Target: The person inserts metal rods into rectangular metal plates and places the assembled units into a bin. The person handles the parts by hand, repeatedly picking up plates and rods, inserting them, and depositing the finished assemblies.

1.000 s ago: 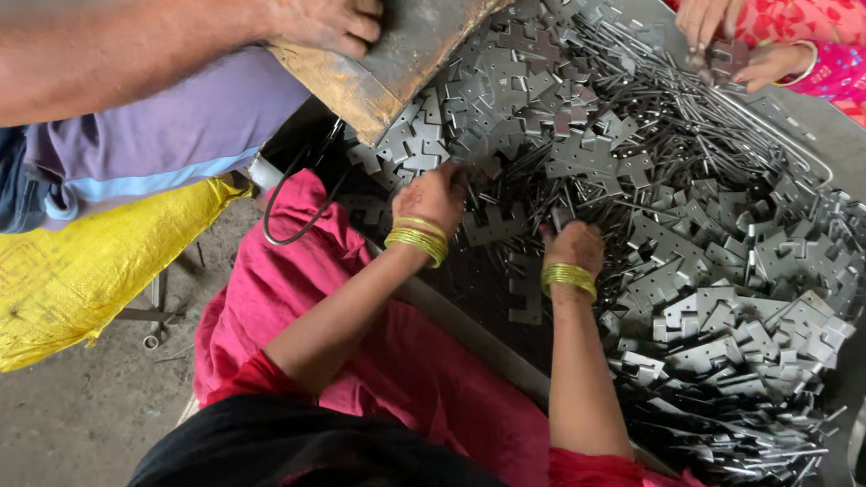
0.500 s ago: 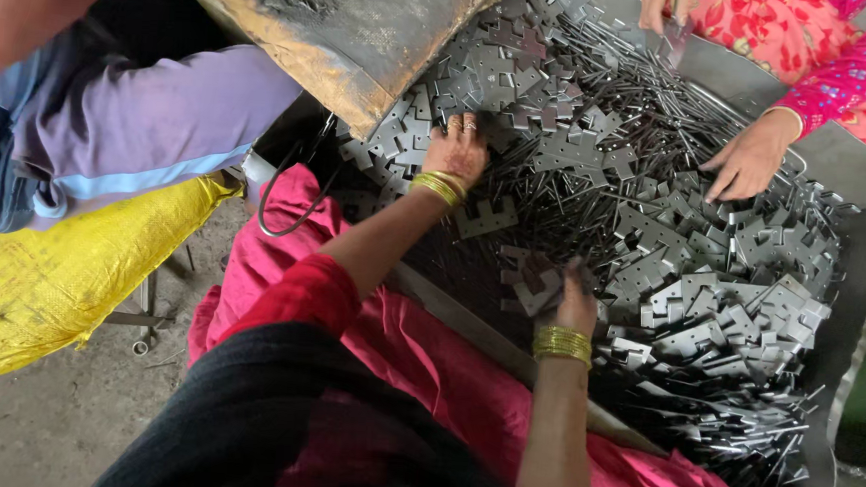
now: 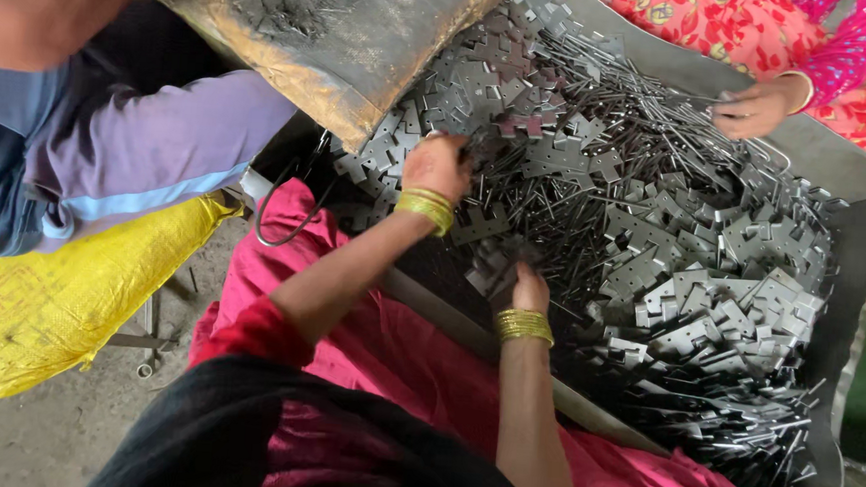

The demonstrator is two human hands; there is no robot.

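A big grey metal tray (image 3: 861,215) holds a heap of flat notched metal plates (image 3: 711,291) and thin metal rods (image 3: 611,114). My left hand (image 3: 440,166), with gold bangles at the wrist, reaches into the near left of the heap, its fingers curled around a few dark plates. My right hand (image 3: 530,287), also bangled, rests fingers-down in the pile at the tray's near edge, beside a loose plate (image 3: 492,265). Its fingertips are hidden among the pieces. Pink cloth (image 3: 397,347) covers my lap under both arms.
A co-worker in pink flowered clothes has a hand (image 3: 752,108) on the rods at the tray's far side. Another person in a blue and lilac sleeve (image 3: 148,156) leans in at left, next to a worn brown sack (image 3: 336,27). A yellow sack (image 3: 59,291) lies at lower left.
My left hand has closed on plates near the tray's left side. My right hand has slid a little along the near edge. The co-worker's hand has moved up onto the rods.
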